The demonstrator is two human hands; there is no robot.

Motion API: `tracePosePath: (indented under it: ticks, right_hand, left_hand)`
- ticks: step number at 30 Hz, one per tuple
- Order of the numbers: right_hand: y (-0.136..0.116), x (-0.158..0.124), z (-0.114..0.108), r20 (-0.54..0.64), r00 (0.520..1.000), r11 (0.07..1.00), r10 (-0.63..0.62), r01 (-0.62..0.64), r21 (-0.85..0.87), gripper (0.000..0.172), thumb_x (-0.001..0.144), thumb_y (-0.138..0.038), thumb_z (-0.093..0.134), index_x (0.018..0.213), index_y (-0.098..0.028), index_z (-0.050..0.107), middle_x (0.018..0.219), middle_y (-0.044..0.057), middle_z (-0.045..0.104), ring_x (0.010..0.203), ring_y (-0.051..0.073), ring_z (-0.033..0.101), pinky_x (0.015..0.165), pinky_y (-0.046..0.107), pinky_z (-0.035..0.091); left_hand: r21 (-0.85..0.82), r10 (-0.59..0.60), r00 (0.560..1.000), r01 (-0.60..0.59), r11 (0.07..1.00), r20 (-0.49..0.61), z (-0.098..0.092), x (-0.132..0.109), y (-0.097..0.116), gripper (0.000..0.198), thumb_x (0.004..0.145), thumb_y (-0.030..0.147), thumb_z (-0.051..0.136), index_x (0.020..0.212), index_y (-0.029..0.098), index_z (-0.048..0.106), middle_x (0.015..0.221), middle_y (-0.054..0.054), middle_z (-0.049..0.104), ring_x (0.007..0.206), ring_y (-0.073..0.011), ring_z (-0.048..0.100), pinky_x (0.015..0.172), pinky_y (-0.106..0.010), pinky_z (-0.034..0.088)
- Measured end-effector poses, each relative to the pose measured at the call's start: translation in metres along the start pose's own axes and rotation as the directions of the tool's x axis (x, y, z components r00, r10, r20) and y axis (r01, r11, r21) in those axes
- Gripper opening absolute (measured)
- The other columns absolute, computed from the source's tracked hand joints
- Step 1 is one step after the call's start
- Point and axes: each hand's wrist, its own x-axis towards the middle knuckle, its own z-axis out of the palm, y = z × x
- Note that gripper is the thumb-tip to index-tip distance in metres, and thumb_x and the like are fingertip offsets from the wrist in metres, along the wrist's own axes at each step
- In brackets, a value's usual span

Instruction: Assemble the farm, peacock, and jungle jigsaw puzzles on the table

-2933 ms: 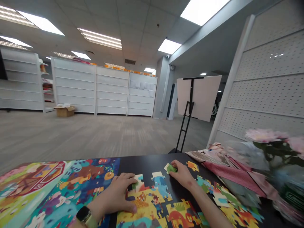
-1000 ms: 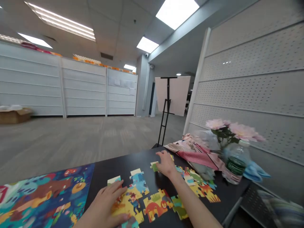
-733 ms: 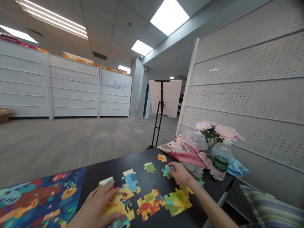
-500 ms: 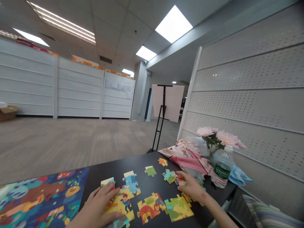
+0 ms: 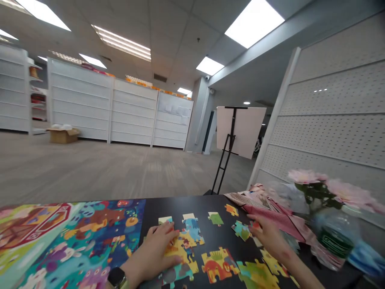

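My left hand (image 5: 161, 251), with a dark watch at its wrist, lies with fingers apart over the left part of a joined yellow puzzle section (image 5: 182, 245). My right hand (image 5: 269, 235) has its fingertips on a small reddish puzzle piece (image 5: 255, 227), beside a teal-green piece (image 5: 241, 230). Between the hands lies a joined section with a red animal (image 5: 219, 265). A yellow-green section (image 5: 258, 275) sits to its right, near more yellow pieces (image 5: 273, 263). Farther back are a green-and-cream piece (image 5: 215, 218) and an orange piece (image 5: 231, 209).
A colourful picture sheet (image 5: 99, 237) covers the table's left side. Crumpled pink cloth (image 5: 279, 214), a water bottle (image 5: 332, 241) and pink flowers (image 5: 345, 190) stand at the right. Beyond the table is an easel (image 5: 230, 148).
The view has turned left, so the table's contents appear farther right and more of the picture sheet shows. Both hands stay near the same pieces, and the watch has come into view.
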Motion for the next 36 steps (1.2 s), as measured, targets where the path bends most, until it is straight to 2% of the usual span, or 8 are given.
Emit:
tracePosePath:
  ticks: [2, 3, 8, 12, 16, 21, 27, 36]
  right_hand:
    - [-0.035, 0.004, 0.018, 0.042, 0.996, 0.991, -0.073, 0.068, 0.115, 0.04, 0.073, -0.045, 0.063, 0.105, -0.022, 0.072, 0.112, 0.011, 0.074, 0.107, 0.033, 0.066, 0.096, 0.042, 0.048]
    - [-0.054, 0.006, 0.032, 0.095, 0.99, 0.954, -0.104, 0.072, 0.292, 0.037, 0.071, -0.043, 0.068, 0.1, -0.02, 0.071, 0.1, 0.011, 0.074, 0.094, 0.031, 0.067, 0.087, 0.041, 0.05]
    - [-0.135, 0.021, 0.126, 0.213, 0.95, 0.822, -0.227, 0.069, 0.566, 0.03, 0.07, -0.046, 0.072, 0.075, -0.021, 0.055, 0.064, -0.003, 0.061, 0.06, 0.016, 0.059, 0.057, 0.026, 0.047]
    - [-0.159, 0.026, 0.171, 0.249, 0.926, 0.738, -0.285, 0.046, 0.674, 0.044, 0.074, -0.043, 0.065, 0.111, -0.021, 0.059, 0.073, -0.005, 0.057, 0.054, 0.011, 0.053, 0.053, 0.024, 0.045]
    - [-0.153, 0.026, 0.18, 0.281, 0.897, 0.727, -0.342, 0.063, 0.684, 0.068, 0.074, -0.043, 0.063, 0.138, -0.023, 0.05, 0.087, -0.003, 0.055, 0.059, 0.011, 0.056, 0.057, 0.027, 0.05]
    - [-0.137, 0.034, 0.179, 0.268, 0.905, 0.829, -0.33, 0.141, 0.542, 0.048, 0.073, -0.03, 0.063, 0.119, -0.018, 0.065, 0.081, -0.002, 0.057, 0.06, 0.012, 0.055, 0.06, 0.027, 0.048]
    - [-0.138, 0.032, 0.179, 0.19, 0.922, 0.912, -0.336, 0.268, 0.31, 0.033, 0.067, -0.019, 0.069, 0.1, -0.018, 0.072, 0.084, 0.002, 0.062, 0.082, 0.021, 0.059, 0.081, 0.033, 0.047]
    - [-0.142, 0.03, 0.176, 0.275, 0.848, 0.884, -0.453, 0.388, 0.26, 0.014, 0.079, -0.027, 0.072, 0.09, -0.025, 0.081, 0.104, 0.005, 0.068, 0.101, 0.024, 0.06, 0.096, 0.036, 0.045]
  left_hand:
    - [-0.008, 0.022, 0.999, -0.022, 1.0, -0.033, 0.002, 0.0, 0.002, 0.058, 0.083, 0.046, 0.074, 0.137, 0.028, 0.061, 0.155, -0.012, 0.045, 0.144, -0.0355, 0.036, 0.118, -0.053, 0.026]
    - [-0.015, 0.041, 0.997, -0.042, 0.999, -0.06, 0.003, 0.0, 0.004, 0.053, 0.083, 0.044, 0.075, 0.132, 0.029, 0.063, 0.152, -0.01, 0.048, 0.142, -0.035, 0.039, 0.117, -0.052, 0.027]
    - [-0.069, 0.064, 0.974, -0.081, 0.994, -0.22, 0.007, 0.003, 0.005, 0.032, 0.082, 0.03, 0.073, 0.112, 0.026, 0.064, 0.123, -0.004, 0.064, 0.116, -0.0271, 0.055, 0.102, -0.04, 0.039]
    - [-0.126, -0.017, 0.952, -0.023, 0.992, -0.306, 0.009, 0.008, -0.004, 0.021, 0.081, 0.016, 0.063, 0.1, 0.024, 0.059, 0.111, -0.001, 0.065, 0.103, -0.0217, 0.057, 0.09, -0.033, 0.041]
    - [-0.153, -0.078, 0.939, 0.028, 0.988, -0.334, 0.011, 0.012, -0.01, 0.022, 0.079, 0.015, 0.059, 0.099, 0.024, 0.059, 0.108, -0.001, 0.065, 0.101, -0.0211, 0.057, 0.086, -0.031, 0.04]
    - [-0.039, -0.114, 0.948, 0.107, 0.994, -0.297, 0.012, 0.01, -0.008, 0.024, 0.084, 0.021, 0.058, 0.108, 0.024, 0.06, 0.115, -0.003, 0.063, 0.11, -0.0264, 0.053, 0.09, -0.037, 0.039]
    - [0.06, -0.047, 0.971, 0.063, 0.996, -0.235, 0.012, 0.008, -0.006, 0.028, 0.092, 0.022, 0.049, 0.117, 0.026, 0.06, 0.124, -0.005, 0.059, 0.114, -0.027, 0.051, 0.093, -0.038, 0.039]
    - [0.124, -0.03, 0.978, 0.057, 0.991, -0.208, 0.012, 0.008, -0.002, 0.045, 0.094, 0.02, 0.046, 0.136, 0.031, 0.055, 0.135, -0.007, 0.056, 0.121, -0.0281, 0.049, 0.098, -0.043, 0.04]
